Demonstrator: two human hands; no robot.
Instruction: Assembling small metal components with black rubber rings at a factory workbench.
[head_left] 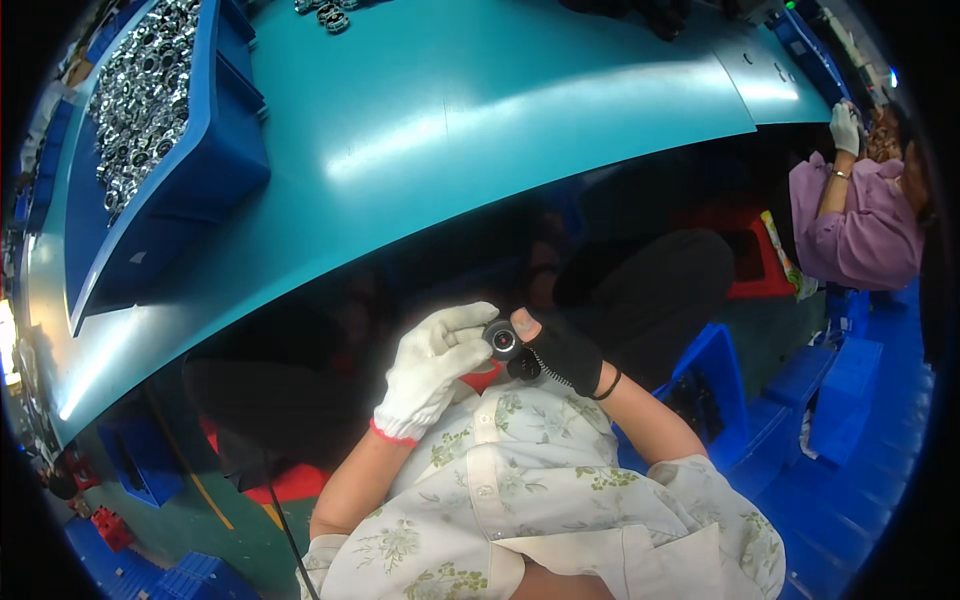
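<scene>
My left hand [425, 365], in a white knit glove with a red cuff edge, pinches a small round black part [503, 341] in front of my chest. The part has a silvery ring around a dark centre. From the other side my right hand [560, 350], in a black glove that leaves the thumb bare, closes on the same part. Just below it, against the right fingers, is a second dark round piece [524, 366]; whether it is joined to the first I cannot tell. A coiled cord runs along the right hand, and a black band circles that wrist.
A blue bin [215, 150] full of shiny metal rings stands on the teal table [400, 120] at the left. An open blue crate [715, 390] with dark parts sits right of me. A co-worker in a purple top [860, 220] is at the far right.
</scene>
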